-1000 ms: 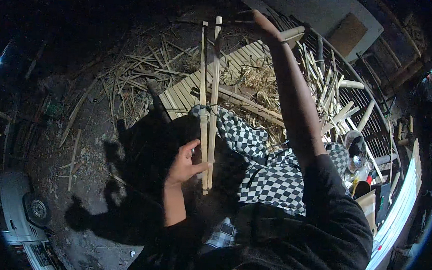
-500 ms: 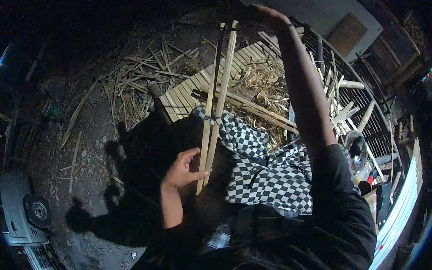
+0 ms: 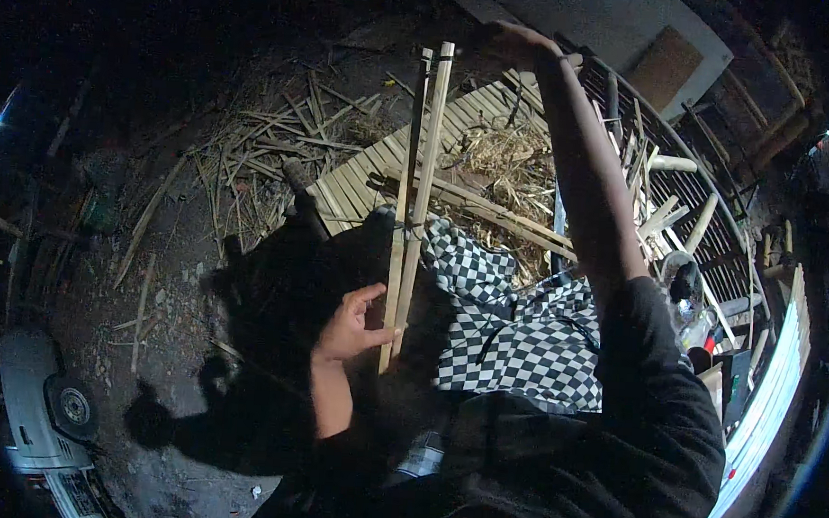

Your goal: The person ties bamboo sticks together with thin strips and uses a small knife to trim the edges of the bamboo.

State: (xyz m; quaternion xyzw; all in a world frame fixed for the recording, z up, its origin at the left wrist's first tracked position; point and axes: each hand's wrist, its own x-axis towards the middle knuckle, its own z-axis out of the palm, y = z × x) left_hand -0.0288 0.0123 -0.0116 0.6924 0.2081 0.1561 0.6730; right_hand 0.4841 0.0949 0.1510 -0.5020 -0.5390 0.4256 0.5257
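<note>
My left hand (image 3: 348,329) grips the lower part of two narrow pale slats (image 3: 420,207), which look like split bamboo, its thumb across them. They stand crossed at a narrow angle, with a dark tie around them near mid-length and dark bands near their upper ends. Stretched far out at the top, my right hand (image 3: 521,45) is beyond the slats' upper ends and a little to their right. Its fingers fade into shadow, so whether it holds anything is hidden. Black-and-white checkered cloth (image 3: 523,351) covers my lap behind the slats.
A slatted bamboo platform (image 3: 342,202) lies ahead, with shavings (image 3: 506,155) and longer strips (image 3: 493,212) on it. Loose sticks (image 3: 280,137) litter the ground at left. A curved barred frame (image 3: 683,209) stands at right, near corrugated sheeting (image 3: 776,395). A vehicle (image 3: 36,397) sits lower left.
My right hand has shifted slightly down and to the right. The slats' upper ends have moved a little; my left hand keeps its grip nearly unmoved.
</note>
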